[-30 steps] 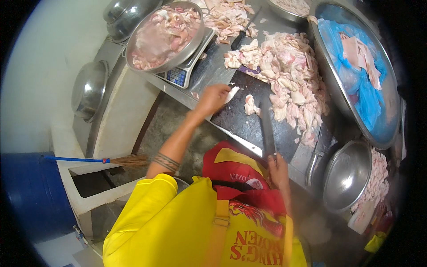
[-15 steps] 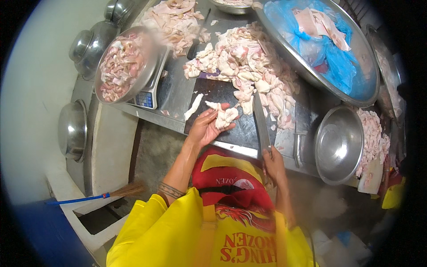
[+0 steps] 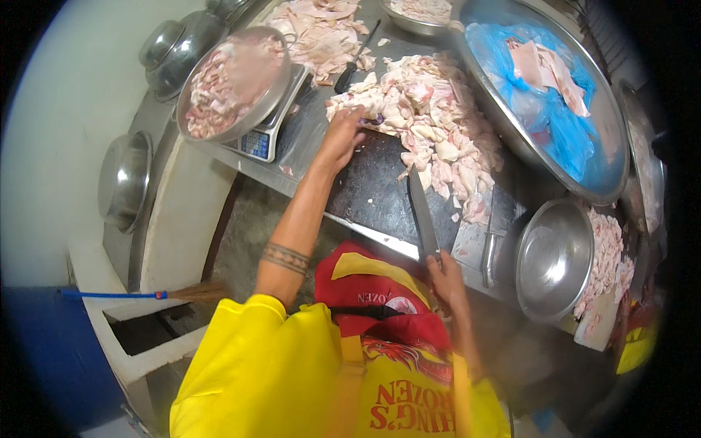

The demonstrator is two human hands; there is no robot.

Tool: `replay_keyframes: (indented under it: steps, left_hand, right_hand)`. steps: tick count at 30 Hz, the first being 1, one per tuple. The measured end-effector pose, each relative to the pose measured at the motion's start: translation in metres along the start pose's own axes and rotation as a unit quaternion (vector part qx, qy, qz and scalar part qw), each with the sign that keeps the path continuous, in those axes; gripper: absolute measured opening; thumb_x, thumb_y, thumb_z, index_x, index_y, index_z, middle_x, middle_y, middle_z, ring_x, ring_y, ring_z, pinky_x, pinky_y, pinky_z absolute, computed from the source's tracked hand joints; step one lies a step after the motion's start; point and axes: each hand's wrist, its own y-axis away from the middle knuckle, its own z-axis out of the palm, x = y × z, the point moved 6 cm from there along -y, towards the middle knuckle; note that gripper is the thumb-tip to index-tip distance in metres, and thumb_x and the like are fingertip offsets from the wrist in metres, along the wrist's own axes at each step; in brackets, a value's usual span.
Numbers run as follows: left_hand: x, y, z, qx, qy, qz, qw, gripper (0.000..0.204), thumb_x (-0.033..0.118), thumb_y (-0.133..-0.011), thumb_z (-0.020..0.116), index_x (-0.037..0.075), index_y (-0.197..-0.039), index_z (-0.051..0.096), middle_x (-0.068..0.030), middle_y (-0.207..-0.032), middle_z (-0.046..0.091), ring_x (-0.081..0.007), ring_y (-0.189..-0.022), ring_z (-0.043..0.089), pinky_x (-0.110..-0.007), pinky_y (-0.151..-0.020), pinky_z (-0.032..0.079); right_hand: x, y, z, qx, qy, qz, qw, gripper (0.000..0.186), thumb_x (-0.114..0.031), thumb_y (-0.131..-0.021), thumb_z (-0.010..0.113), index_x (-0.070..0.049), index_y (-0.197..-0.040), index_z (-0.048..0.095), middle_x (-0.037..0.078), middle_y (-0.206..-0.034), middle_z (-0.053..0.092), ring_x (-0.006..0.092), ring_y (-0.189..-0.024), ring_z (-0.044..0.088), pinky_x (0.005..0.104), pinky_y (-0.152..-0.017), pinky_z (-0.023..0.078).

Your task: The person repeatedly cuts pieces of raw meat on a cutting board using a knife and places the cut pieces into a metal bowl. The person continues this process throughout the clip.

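Right, on my feed the left hand (image 3: 345,135) is at the near-left edge of the heap of pale pink-and-cream, folded raw meat pieces (image 3: 438,128), fingers loosely bent; I cannot tell whether they've caught a piece. That heap sprawls over the shiny grey metal table (image 3: 312,113), along the far side of the dark, flat, rectangular cutting board (image 3: 372,179). Over on the right, the right hand (image 3: 446,276) is wrapped round the near end of the long, straight, grey metal knife (image 3: 421,212), its tip pointing far, close by the heap. The pieces look light, floppy and wet to me: I'd expect them to slip and sag, so a deep pinch on a thick fold beats a thin edge. The knife I judge stiff and weightier; hold it at the handle only, clear of the blade.
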Motion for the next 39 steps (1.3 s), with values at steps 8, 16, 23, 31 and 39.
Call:
replay_keyframes:
  steps: [8,16,23,31,39]
  left_hand:
    - [-0.08,0.048,-0.097,0.112,-0.587,0.024,0.801,0.046,0.025,-0.09,0.069,0.0,-0.127,0.06,-0.0287,-0.123,0.063,-0.0458,-0.115,0.062,-0.052,-0.099,0.05]
    - [-0.06,0.044,-0.104,0.052,-0.498,0.049,0.864,0.02,0.025,-0.082,0.072,0.006,-0.089,0.076,-0.0203,-0.092,0.074,-0.0381,-0.09,0.073,-0.048,-0.082,0.057]
    - [-0.054,0.112,-0.073,-0.161,-0.389,0.148,0.895,0.034,0.037,-0.078,0.071,0.003,-0.073,0.073,-0.0201,-0.07,0.068,-0.035,-0.065,0.069,-0.049,-0.063,0.052]
    - [-0.025,0.201,-0.143,-0.206,-0.276,0.22,0.913,0.03,0.033,-0.082,0.071,0.002,-0.082,0.073,-0.0192,-0.077,0.07,-0.0352,-0.068,0.068,-0.046,-0.063,0.049]
    - [-0.006,0.235,-0.1,-0.405,-0.245,0.3,0.828,0.027,0.035,-0.078,0.072,0.008,-0.076,0.077,-0.0112,-0.071,0.072,-0.0299,-0.067,0.068,-0.046,-0.062,0.05]
  right_hand:
    - [-0.004,-0.028,-0.029,0.04,0.217,-0.11,0.969,0.04,-0.035,-0.103,0.055,0.002,-0.116,0.062,0.027,-0.094,0.068,0.0436,-0.079,0.065,0.0461,-0.071,0.051]
    - [-0.029,-0.025,-0.032,0.081,0.037,-0.04,0.995,0.027,-0.032,-0.105,0.056,-0.005,-0.098,0.053,0.001,-0.061,0.048,0.013,-0.045,0.049,0.0313,-0.041,0.039]
    - [-0.056,0.012,0.053,0.031,0.082,-0.058,0.994,0.021,-0.03,-0.106,0.055,-0.009,-0.099,0.051,-0.001,-0.065,0.048,0.012,-0.048,0.047,0.0294,-0.042,0.038]
    - [-0.067,0.039,0.198,0.022,-0.008,-0.008,1.0,0.021,-0.029,-0.106,0.055,-0.008,-0.111,0.055,-0.001,-0.074,0.051,0.0121,-0.054,0.048,0.0305,-0.044,0.039]
    - [-0.065,0.075,0.224,0.009,0.121,-0.009,0.993,0.024,-0.027,-0.104,0.059,-0.004,-0.11,0.059,-0.001,-0.076,0.051,0.0098,-0.062,0.048,0.0279,-0.053,0.039]
